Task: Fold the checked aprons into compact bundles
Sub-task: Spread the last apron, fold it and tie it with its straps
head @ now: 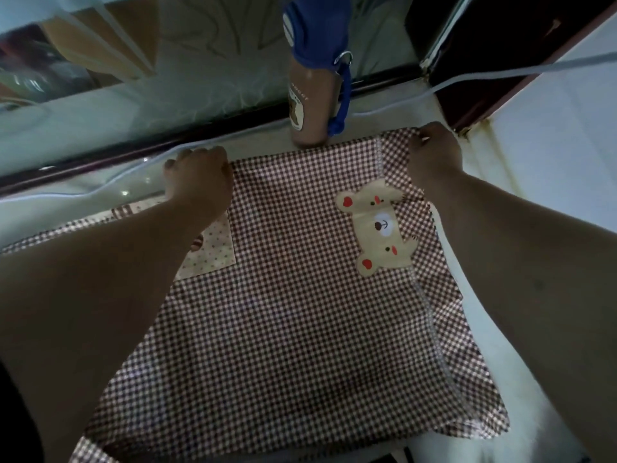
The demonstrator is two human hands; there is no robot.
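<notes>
A brown-and-white checked apron (287, 312) lies spread flat on a pale surface, with a beige bear patch (377, 225) at its upper right and a dotted beige pocket (213, 252) at its left. My left hand (197, 178) grips the apron's far left corner with curled fingers. My right hand (434, 152) pinches the far right corner, near a crease running down the cloth. Both forearms reach over the apron's sides and hide its side edges.
A brown bottle (310, 105) with a blue cap and blue strap stands just beyond the apron's far edge. A white cord (500, 73) runs across the back. A dark window frame (100, 162) and a glass pane close the far side; a dark wooden edge (484, 105) stands at the right.
</notes>
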